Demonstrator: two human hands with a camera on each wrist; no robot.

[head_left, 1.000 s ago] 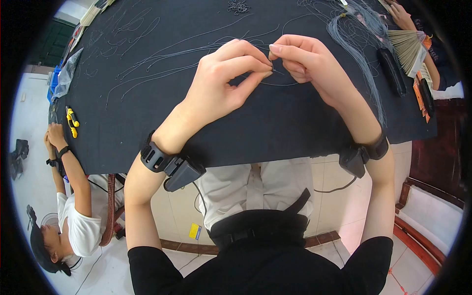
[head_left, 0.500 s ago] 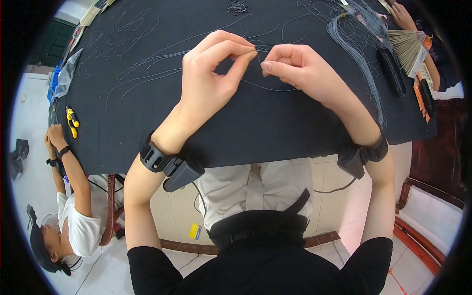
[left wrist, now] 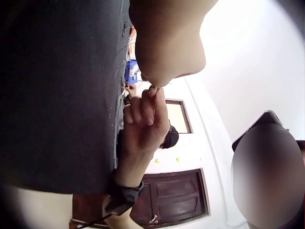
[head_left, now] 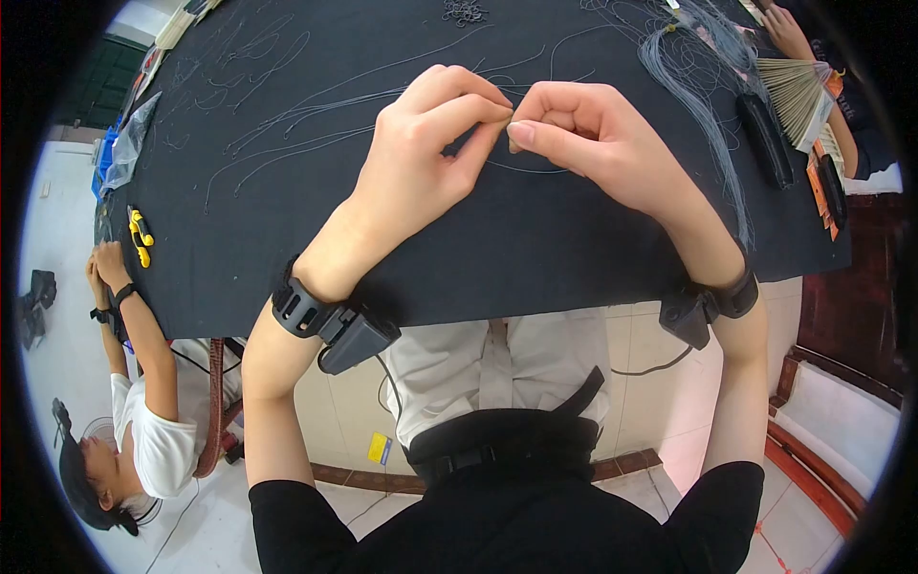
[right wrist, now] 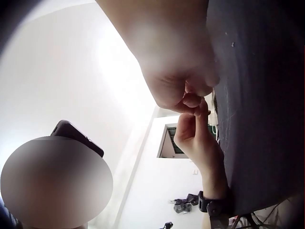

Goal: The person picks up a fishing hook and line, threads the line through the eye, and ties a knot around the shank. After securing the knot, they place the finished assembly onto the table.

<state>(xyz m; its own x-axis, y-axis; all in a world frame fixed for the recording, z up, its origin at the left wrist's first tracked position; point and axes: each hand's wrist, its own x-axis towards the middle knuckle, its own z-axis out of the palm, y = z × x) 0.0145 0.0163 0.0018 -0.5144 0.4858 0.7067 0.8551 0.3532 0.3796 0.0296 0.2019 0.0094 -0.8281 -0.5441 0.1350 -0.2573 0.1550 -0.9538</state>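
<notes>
Over the black table, the left hand (head_left: 421, 143) pinches the end of a thin dark line between thumb and fingertips. Its fingertips meet those of the right hand (head_left: 602, 143), whose thumb and curled index finger also pinch at the line; the exact spot is hidden by the fingers. A thin line (head_left: 531, 170) curves out below the right hand. Several grey lines (head_left: 316, 107) lie spread on the cloth to the left. In the left wrist view the right hand (left wrist: 145, 119) touches the left at the fingertips; in the right wrist view the left hand (right wrist: 202, 143) does.
A bundle of grey-blue line (head_left: 693, 105) lies at the right beside a black case (head_left: 762, 139) and a fanned stack of cards (head_left: 794, 96). Small dark metal pieces (head_left: 464, 11) sit at the far edge. Yellow cutters (head_left: 141, 236) lie left, near another person's hands (head_left: 107, 263).
Both hands moved left and drew apart, then came together again at the fingertips. The thin line seen between them half a second ago is now hidden by the fingers.
</notes>
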